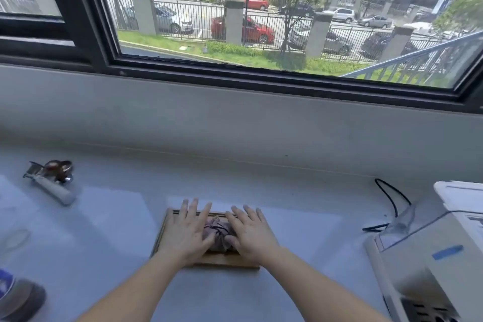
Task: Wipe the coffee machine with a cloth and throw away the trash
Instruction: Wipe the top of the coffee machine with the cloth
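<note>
Fingers (194,210) of both hands lie flat and spread, holding nothing yet, w/ the cloth (218,232) between them on a tray (222,261). Better gather it fully before lifting; coffee machine (431,256) is near, right side

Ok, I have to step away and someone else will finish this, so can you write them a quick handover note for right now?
Left hand: open, flat, fingers spread, resting on the wooden tray beside the cloth.
Right hand: open, flat, on the other side of the cloth.
Cloth: bunched on the tray between the hands, not gripped.
Coffee machine: white, at the right edge of the counter.
Portafilter: lying far left on the counter.
Done: no sign that wiping has begun.
Left: pick up the cloth, wipe the machine, bin the trash.
</note>
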Available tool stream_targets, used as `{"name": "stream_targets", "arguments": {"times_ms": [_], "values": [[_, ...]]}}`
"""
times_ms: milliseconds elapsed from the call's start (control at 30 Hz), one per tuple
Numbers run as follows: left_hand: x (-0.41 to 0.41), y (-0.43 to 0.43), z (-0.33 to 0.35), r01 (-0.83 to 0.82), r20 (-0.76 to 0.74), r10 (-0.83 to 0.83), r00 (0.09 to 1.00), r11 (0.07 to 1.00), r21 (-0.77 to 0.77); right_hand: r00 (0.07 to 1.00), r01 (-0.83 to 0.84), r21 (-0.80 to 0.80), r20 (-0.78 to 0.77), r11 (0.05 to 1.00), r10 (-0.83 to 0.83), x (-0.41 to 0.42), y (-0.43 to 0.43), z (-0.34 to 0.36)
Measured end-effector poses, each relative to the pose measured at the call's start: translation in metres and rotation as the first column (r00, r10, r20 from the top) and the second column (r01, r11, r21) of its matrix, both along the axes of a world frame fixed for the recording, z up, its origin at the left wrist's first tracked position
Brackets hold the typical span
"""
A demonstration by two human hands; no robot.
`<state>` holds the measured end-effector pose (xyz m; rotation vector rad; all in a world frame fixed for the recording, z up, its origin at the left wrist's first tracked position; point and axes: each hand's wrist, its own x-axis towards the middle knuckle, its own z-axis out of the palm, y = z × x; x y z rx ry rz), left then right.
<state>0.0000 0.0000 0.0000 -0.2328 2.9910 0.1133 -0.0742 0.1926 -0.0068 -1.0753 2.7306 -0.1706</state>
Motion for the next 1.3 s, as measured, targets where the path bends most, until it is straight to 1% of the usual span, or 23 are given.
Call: {"name": "stream_targets", "arguments": {"times_ms": [33, 100, 200, 267, 433, 533, 633, 767, 933, 1033, 1300], "values": [[0.002, -0.001, -0.003, 0.011, 0.042, -0.013, 0.999, 0.999, 0.03, 1.0, -0.007, -0.003, 0.021, 1.0, 0.007, 0.002, -0.001, -0.002], [0.005, -0.003, -0.011, 0.053, 0.076, -0.057, 0.995, 0.997, 0.059, 1.0, -0.005, 0.003, 0.019, 1.0, 0.005, 0.006, -0.001, -0.007], [0.007, -0.003, -0.021, 0.129, 0.102, -0.137, 0.985, 0.989, 0.077, 1.0, -0.007, -0.013, -0.001, 1.0, 0.007, 0.011, -0.004, -0.014], [0.004, -0.004, -0.022, 0.135, 0.114, -0.147, 0.983, 0.985, 0.109, 1.0, -0.008, -0.036, 0.011, 0.999, 0.008, 0.01, -0.007, -0.016], [-0.004, -0.002, -0.022, 0.064, 0.116, -0.095, 0.989, 0.967, 0.246, 0.972, 0.112, -0.168, 0.224, 0.979, -0.072, 0.006, -0.014, -0.011], [-0.008, -0.004, -0.021, 0.034, 0.1, -0.071, 0.992, 0.943, 0.33, 0.96, 0.15, -0.178, 0.261, 0.973, -0.101, 0.003, -0.013, -0.006], [-0.009, -0.009, -0.02, 0.017, 0.087, -0.056, 0.995, 0.914, 0.404, 0.965, 0.145, -0.206, 0.246, 0.968, -0.092, 0.001, -0.007, -0.002], [-0.007, -0.007, -0.015, 0.032, 0.058, -0.062, 0.996, 0.904, 0.425, 0.969, 0.141, -0.219, 0.231, 0.966, -0.089, 0.004, 0.004, 0.008], [-0.017, 0.015, 0.003, 0.122, -0.024, -0.125, 0.992, 0.881, 0.456, 0.971, 0.172, -0.275, 0.207, 0.946, -0.117, 0.01, 0.031, 0.029], [-0.024, 0.035, 0.015, 0.19, -0.106, -0.159, 0.982, 0.869, 0.457, 0.972, 0.194, -0.315, 0.187, 0.929, -0.139, 0.012, 0.052, 0.048], [-0.034, 0.099, 0.058, 0.302, -0.207, -0.229, 0.951, 0.834, 0.462, 0.961, 0.273, -0.301, 0.137, 0.914, -0.242, 0.014, 0.115, 0.086]]}}
